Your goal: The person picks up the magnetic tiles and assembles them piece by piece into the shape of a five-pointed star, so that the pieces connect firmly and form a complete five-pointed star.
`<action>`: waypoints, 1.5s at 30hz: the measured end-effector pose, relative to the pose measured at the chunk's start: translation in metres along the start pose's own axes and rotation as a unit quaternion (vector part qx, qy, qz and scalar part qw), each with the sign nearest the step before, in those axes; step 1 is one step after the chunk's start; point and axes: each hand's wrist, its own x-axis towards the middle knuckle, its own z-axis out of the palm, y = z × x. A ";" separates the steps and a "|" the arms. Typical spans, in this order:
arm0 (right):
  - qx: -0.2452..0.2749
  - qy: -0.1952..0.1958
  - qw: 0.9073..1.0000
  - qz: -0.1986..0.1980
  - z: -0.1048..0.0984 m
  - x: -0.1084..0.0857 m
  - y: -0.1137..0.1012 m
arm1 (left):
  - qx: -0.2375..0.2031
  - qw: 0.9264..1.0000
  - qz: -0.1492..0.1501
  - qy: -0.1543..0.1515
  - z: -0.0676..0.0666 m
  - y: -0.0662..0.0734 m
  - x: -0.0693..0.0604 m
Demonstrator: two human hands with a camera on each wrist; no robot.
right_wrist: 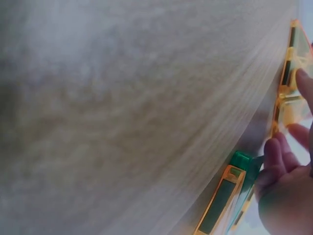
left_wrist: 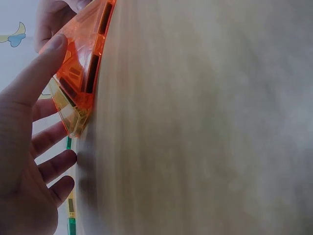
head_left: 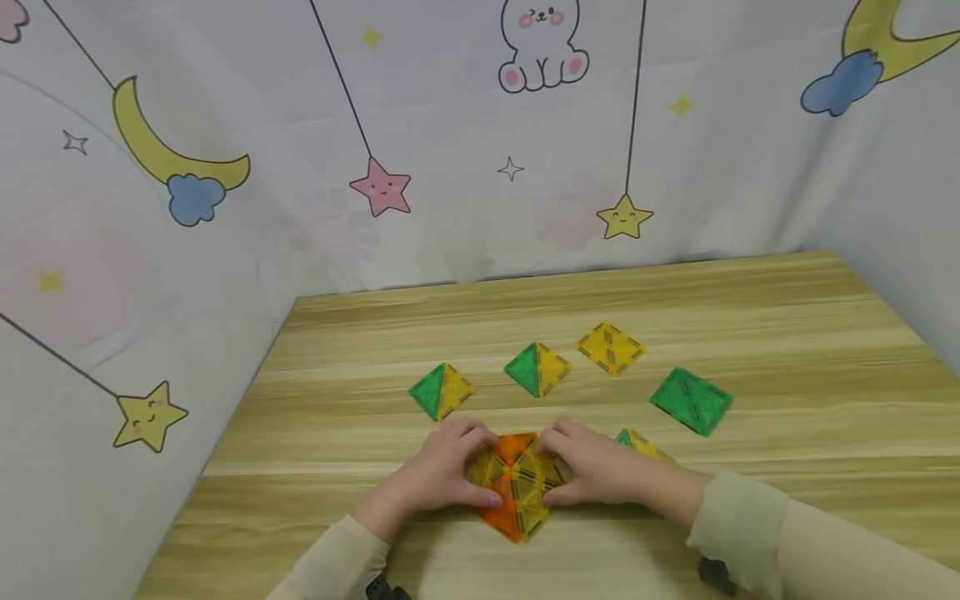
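Observation:
A raised shape of orange and yellow magnetic tiles (head_left: 517,492) stands on the wooden table between both hands. My left hand (head_left: 438,468) grips its left side, the thumb low on an orange tile (left_wrist: 78,66) and some fingers behind; the little finger side is free of it in the left wrist view. From the right, my right hand (head_left: 600,467) holds the yellow side, thumb near the front and fingers at the back. The right wrist view shows yellow tiles (right_wrist: 286,93) beside the fingertips. Parts of the shape's sides are hidden by the hands.
Behind the hands lie flat tile pairs: two green-and-yellow ones (head_left: 441,392), a yellow one (head_left: 611,348) and a green one (head_left: 692,401). Another green-and-yellow pair (head_left: 643,445) is partly covered by the right forearm. A printed cloth (head_left: 465,125) hangs behind the table (head_left: 337,350).

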 end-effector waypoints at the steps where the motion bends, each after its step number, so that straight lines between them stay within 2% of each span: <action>1: -0.005 0.001 1.000 -0.001 0.000 -0.001 0.000 | 0.000 1.000 -0.003 -0.003 0.000 0.000 0.000; 7: -0.044 0.010 0.999 -0.013 0.000 -0.003 0.002 | -0.005 1.000 -0.005 -0.014 -0.002 -0.001 -0.001; 17: -0.032 0.004 0.999 -0.034 -0.005 -0.007 0.006 | -0.003 0.999 0.015 -0.031 -0.003 0.000 0.000; 21: -0.009 0.022 1.000 -0.013 -0.017 -0.005 0.015 | 0.006 0.999 0.011 -0.036 -0.003 0.001 0.003; 27: -0.018 0.059 0.997 0.042 -0.039 0.005 0.035 | 0.006 0.999 0.019 -0.046 -0.004 0.003 0.005; 31: -0.047 0.078 0.995 0.045 -0.049 0.016 0.048 | 0.007 0.998 0.021 -0.055 -0.004 0.005 0.006; 34: -0.076 0.087 0.993 0.031 -0.052 0.027 0.054 | 0.009 0.998 0.014 -0.059 -0.004 0.006 0.006; 37: -0.092 0.078 0.992 0.033 -0.053 0.039 0.056 | 0.006 0.998 0.009 -0.061 -0.004 0.007 0.005; 40: -0.100 0.056 0.992 0.051 -0.053 0.047 0.056 | -0.002 0.998 0.008 -0.065 -0.003 0.009 0.003; 43: -0.108 0.045 0.991 0.066 -0.051 0.050 0.056 | -0.014 0.997 0.007 -0.069 -0.003 0.010 0.003; 45: -0.115 0.046 0.990 0.061 -0.048 0.049 0.057 | -0.020 0.997 0.009 -0.070 -0.003 0.010 0.005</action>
